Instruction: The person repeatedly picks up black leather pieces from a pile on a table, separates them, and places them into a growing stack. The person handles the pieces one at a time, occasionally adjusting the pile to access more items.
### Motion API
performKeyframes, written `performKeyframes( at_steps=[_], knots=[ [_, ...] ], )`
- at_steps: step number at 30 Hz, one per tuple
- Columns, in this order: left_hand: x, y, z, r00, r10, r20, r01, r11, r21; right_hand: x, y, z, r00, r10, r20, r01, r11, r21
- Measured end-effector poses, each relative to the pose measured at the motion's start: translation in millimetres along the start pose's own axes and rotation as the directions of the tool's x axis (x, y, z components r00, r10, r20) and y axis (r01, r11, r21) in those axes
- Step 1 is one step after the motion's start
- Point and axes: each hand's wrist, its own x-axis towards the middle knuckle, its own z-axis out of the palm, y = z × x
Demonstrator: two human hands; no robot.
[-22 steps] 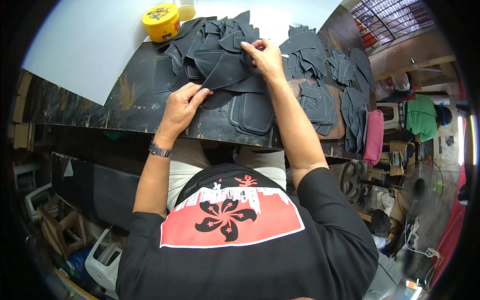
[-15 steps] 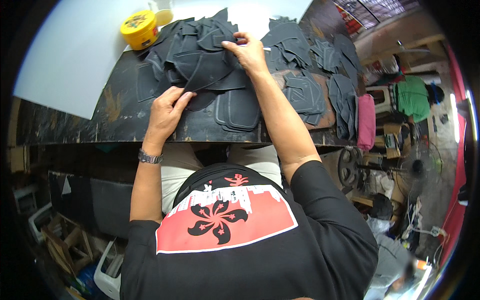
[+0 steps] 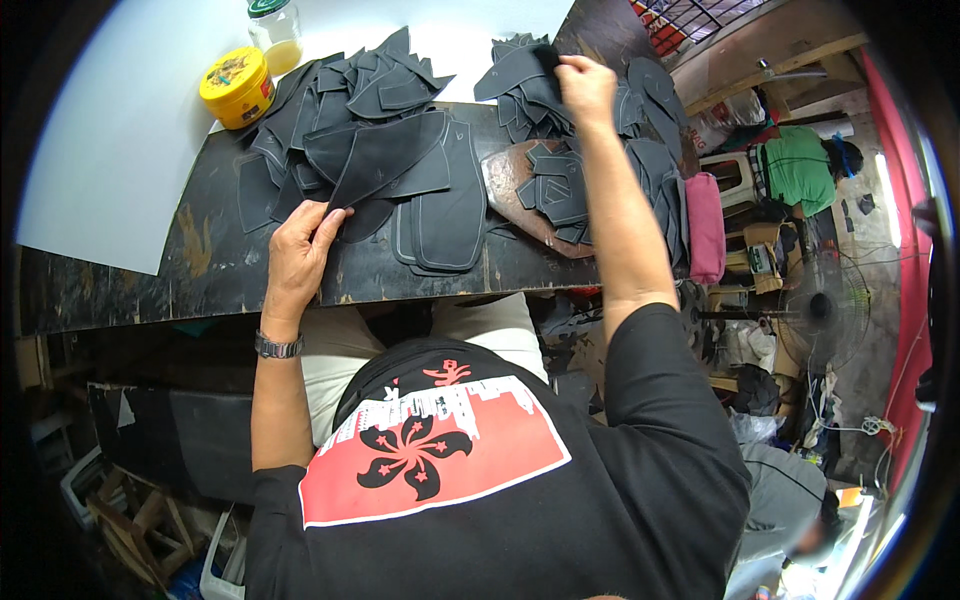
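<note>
My left hand [image 3: 300, 248] pinches the lower tip of a long curved black leather-like piece [image 3: 385, 160], which lies across other cut pieces. Behind it is a heaped pile of black pieces [image 3: 395, 75] with stitched or marked edges. My right hand [image 3: 588, 92] is closed at the back right, over a stack of similar pieces [image 3: 520, 85]. A small black piece [image 3: 546, 58] shows at its fingertips, partly blurred. Flat rounded panels [image 3: 440, 238] lie between my arms near the table's front edge.
A yellow tub [image 3: 237, 90] and a glass jar [image 3: 280, 45] with a green lid stand at the back left. Right of centre, a brown board [image 3: 505, 195] bears stacked pieces [image 3: 555, 190]. A pink roll [image 3: 705, 228] is at the right edge. A person in green [image 3: 800, 165] is beyond.
My right hand has left the heaped pile and swung right to the stack at the back, with a small black piece. My left hand keeps its pinch on the curved piece. The view has shifted.
</note>
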Motion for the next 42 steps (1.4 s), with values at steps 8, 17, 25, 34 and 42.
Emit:
performKeyframes(
  at_steps=[8,17,25,34,42],
  knots=[
    [2.4,-5.8,3.0,0.998,-0.057,-0.002,0.057,0.995,-0.081,30.4,118.5,-60.5,0.933,0.252,0.255,0.098,0.505,-0.858],
    [0.5,-10.8,4.2,0.997,0.021,-0.072,-0.028,0.995,-0.095,15.9,54.3,-52.1,0.973,0.185,0.138,0.010,0.563,-0.826],
    [-5.6,4.3,2.5,0.958,0.272,-0.095,-0.263,0.960,0.092,-125.3,-107.6,27.6,0.560,-0.705,0.436,0.654,0.699,0.289],
    [-7.5,7.2,-1.0,0.949,0.301,-0.098,-0.296,0.953,0.066,-133.9,-128.2,20.7,0.586,-0.626,0.514,0.424,0.778,0.464],
    [-9.5,7.9,-1.7,0.940,0.333,-0.075,-0.330,0.943,0.048,-153.4,-132.9,14.0,0.535,-0.606,0.589,0.417,0.795,0.441]
  ],
)
